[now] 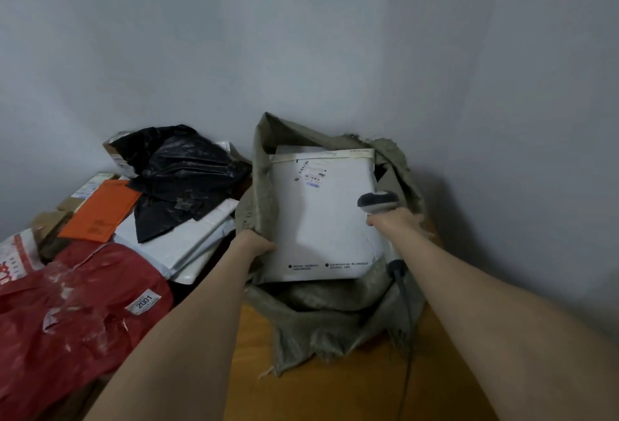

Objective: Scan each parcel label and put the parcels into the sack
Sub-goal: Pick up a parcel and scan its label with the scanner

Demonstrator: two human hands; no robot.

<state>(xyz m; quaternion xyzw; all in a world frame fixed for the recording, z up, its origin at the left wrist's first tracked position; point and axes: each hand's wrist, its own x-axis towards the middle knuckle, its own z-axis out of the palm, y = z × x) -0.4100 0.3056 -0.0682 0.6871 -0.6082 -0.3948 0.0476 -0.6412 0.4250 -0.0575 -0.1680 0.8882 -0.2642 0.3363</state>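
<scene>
A white parcel is gripped at its edge by the left hand, in the sack mouth; the scanner is clasped by the right hand. Left of the left hand, a pile of parcels is judged outstanding.

place: parcel sorting corner | evidence: heaped mailers, woven sack, handheld scanner, bare grey wall

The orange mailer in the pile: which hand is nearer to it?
Left. The left hand grips the sack edge, right of the orange mailer; the right hand, holding the scanner, is farther right.
</scene>
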